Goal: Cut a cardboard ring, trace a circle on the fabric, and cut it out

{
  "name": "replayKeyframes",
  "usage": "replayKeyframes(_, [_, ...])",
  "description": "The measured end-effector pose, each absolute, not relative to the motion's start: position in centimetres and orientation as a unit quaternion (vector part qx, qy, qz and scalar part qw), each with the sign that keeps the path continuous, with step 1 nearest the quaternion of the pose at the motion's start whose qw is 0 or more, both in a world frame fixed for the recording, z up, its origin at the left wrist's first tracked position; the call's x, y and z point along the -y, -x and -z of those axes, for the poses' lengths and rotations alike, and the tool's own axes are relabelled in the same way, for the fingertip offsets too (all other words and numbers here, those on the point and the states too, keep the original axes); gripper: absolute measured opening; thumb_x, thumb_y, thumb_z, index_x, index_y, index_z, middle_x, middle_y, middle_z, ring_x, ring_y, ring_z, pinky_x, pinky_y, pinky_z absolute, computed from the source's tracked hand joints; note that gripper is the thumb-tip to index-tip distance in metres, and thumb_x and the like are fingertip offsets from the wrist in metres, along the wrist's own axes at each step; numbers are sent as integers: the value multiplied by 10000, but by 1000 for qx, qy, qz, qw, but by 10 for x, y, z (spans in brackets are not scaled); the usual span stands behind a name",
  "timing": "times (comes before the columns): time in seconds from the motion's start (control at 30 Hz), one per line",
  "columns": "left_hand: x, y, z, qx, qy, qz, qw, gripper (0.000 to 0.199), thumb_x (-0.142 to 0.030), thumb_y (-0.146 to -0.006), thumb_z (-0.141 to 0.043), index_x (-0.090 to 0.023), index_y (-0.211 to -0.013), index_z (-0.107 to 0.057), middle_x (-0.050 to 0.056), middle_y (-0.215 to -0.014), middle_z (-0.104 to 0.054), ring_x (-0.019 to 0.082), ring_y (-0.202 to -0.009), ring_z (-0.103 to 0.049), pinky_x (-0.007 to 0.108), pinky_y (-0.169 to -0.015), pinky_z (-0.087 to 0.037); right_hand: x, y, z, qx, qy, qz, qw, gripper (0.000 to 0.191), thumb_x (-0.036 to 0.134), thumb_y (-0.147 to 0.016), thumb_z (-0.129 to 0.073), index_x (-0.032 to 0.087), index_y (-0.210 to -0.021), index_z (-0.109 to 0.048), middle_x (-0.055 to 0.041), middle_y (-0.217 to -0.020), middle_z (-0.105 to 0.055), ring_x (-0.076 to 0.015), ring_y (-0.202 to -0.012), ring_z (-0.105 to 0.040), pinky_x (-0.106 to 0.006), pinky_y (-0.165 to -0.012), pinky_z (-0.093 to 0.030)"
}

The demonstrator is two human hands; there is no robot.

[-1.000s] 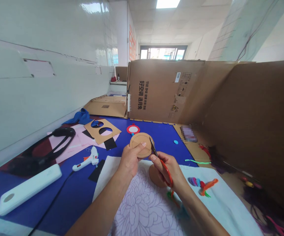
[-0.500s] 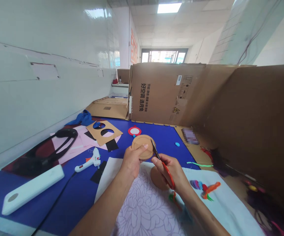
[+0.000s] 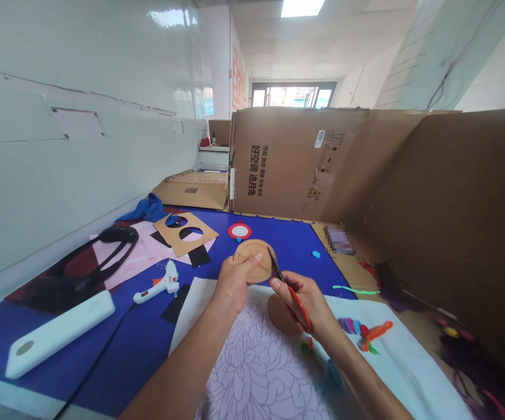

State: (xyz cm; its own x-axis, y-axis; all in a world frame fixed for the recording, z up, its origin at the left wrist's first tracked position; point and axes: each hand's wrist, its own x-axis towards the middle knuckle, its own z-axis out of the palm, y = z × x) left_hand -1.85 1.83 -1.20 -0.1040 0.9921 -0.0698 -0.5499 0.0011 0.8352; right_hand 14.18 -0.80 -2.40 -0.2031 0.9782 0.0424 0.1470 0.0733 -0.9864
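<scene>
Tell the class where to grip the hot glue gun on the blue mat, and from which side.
Grip the long handle of the hot glue gun from above, near side: it lies flat on the blue mat, cord trailing from its end.

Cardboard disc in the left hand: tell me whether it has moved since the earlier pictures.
No: the cardboard disc sits in the same place relative to the red ring.

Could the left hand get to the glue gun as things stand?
Probably yes. The left hand is close, and only bare blue mat seems to lie between it and the glue gun. But it is gripping a cardboard disc, so it would likely have to let go first.
</scene>
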Motion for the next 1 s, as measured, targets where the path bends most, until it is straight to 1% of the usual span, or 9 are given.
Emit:
replayKeyframes(0.2, [-16, 18, 9, -377, -297, -638, 602, 528, -383, -523, -1045, -135, -949, -856, 130, -962, -836, 248, -844, -771, 334, -783, -606, 9, -143, 23, 602, 473, -483, 425, 553, 746, -783, -773, 232, -712, -581, 84, -459, -398, -92, -372, -325, -223, -353, -214])
replayKeyframes(0.3, [-16, 18, 10, -380, -303, -642, 593, 531, -417, -548, -1039, -136, -960, -856, 131, -972, -836, 250, -863, -771, 342, -806, -602, 9, -144, 23, 604, 474, -483, 421, 547, 728, -786, -783, 237, -699, -558, 85, -477, -385, -95, -386, -335, -224, -357, -226])
replayKeyframes(0.4, [-18, 18, 12, -387, -308, -652, 574, 504, -440, -577, -1028, -141, -943, -854, 124, -959, -834, 245, -856, -768, 342, -812, -590, 8, -146, 25, 611, 474, -481, 413, 532, 712, -805, -782, 234, -708, -570, 84, -479, -378, -95, -392, -319, -231, -363, -211])
replayKeyframes(0.53, [-20, 19, 14, -386, -304, -658, 571, 456, -414, -580, -1024, -140, -903, -852, 114, -922, -829, 235, -826, -761, 331, -799, -582, 7, -147, 27, 617, 470, -478, 412, 522, 706, -806, -786, 224, -724, -602, 78, -502, -381, -97, -413, -327, -234, -381, -223])
replayKeyframes(0.7, [-20, 19, 14, -378, -312, -656, 574, 455, -413, -584, -1023, -137, -907, -860, 117, -933, -833, 230, -831, -758, 322, -799, -590, 6, -146, 28, 613, 460, -483, 423, 528, 700, -783, -804, 228, -713, -579, 85, -514, -369, -93, -420, -320, -230, -390, -230])
replayKeyframes(0.83, [-20, 20, 13, -374, -311, -653, 581, 470, -415, -565, -1025, -137, -909, -865, 112, -919, -834, 222, -808, -751, 311, -773, -591, 6, -147, 27, 618, 456, -483, 421, 534, 715, -822, -753, 233, -704, -553, 76, -533, -385, -98, -435, -338, -233, -396, -243])
replayKeyframes(1.0, [-19, 21, 10, -383, -309, -647, 583, 481, -416, -531, -1038, -138, -882, -863, 105, -888, -831, 215, -780, -741, 301, -739, -584, 7, -147, 23, 619, 451, -486, 420, 533, 700, -813, -771, 228, -694, -553, 75, -531, -393, -95, -444, -338, -232, -406, -249])
